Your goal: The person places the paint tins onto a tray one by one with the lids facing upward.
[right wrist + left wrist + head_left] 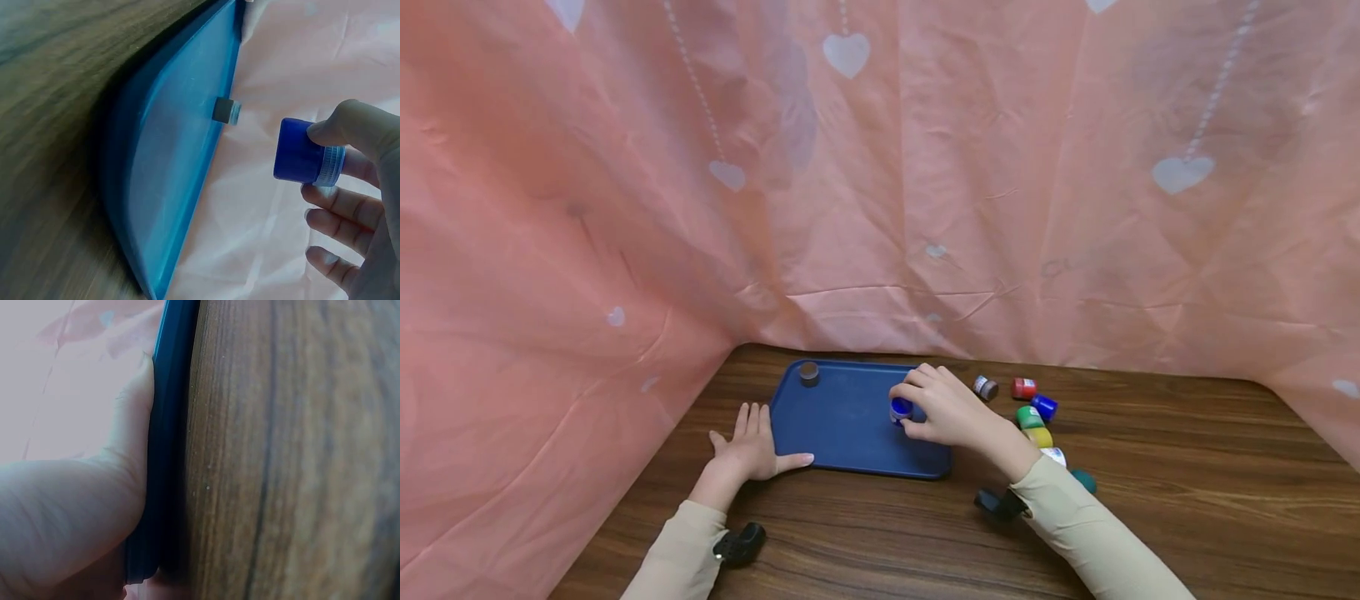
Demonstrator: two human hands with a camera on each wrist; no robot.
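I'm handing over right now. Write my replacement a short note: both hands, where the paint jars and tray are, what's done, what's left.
Left hand: flat on the wooden table, fingers straight, thumb against the near left edge of the blue plastic tray.
Right hand: pinches a small blue-capped paint jar over the tray; the right wrist view shows it off the tray's surface.
Done: one grey-capped jar stands in the tray's far left corner.
Left: set the blue jar down; a cluster of loose jars (grey, red, blue, green, yellow, white, teal) lies on the table right of the tray.

teal jar (1084,481) half behind sleeve (1075,517)
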